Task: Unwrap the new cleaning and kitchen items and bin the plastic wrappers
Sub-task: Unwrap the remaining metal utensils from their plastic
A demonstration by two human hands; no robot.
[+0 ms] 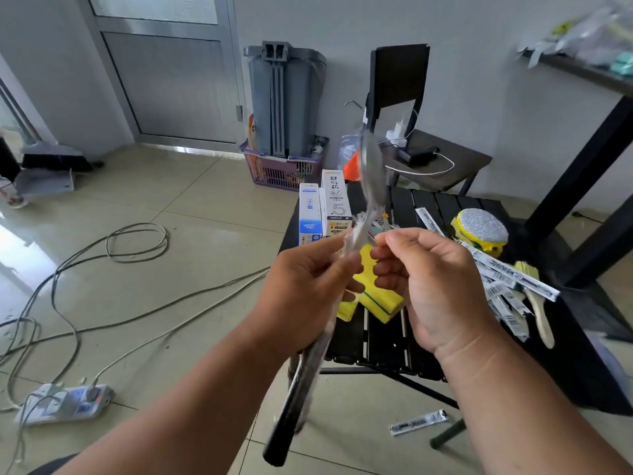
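Observation:
I hold a long kitchen spoon (370, 166) upright over the black slatted table (431, 207). A shiny bowl tops it, its black handle points down towards me, and clear plastic wrapper (356, 234) covers it. My left hand (308, 286) grips the wrapped shaft. My right hand (421, 279) has its fingers curled, with thumb and forefinger pinching the wrapper just right of the shaft. Yellow sponges (380, 303) lie on the table under my hands.
On the table stand two boxes (334, 204), with a silver-and-yellow scourer (481, 231), several barcoded sleeves (507, 272) and a wooden-handled brush (539, 310). One sleeve (418, 421) lies on the floor. A power strip (65, 402) and cables cross the tiles at left. A grey tub (284, 97) stands in a purple basket (281, 173).

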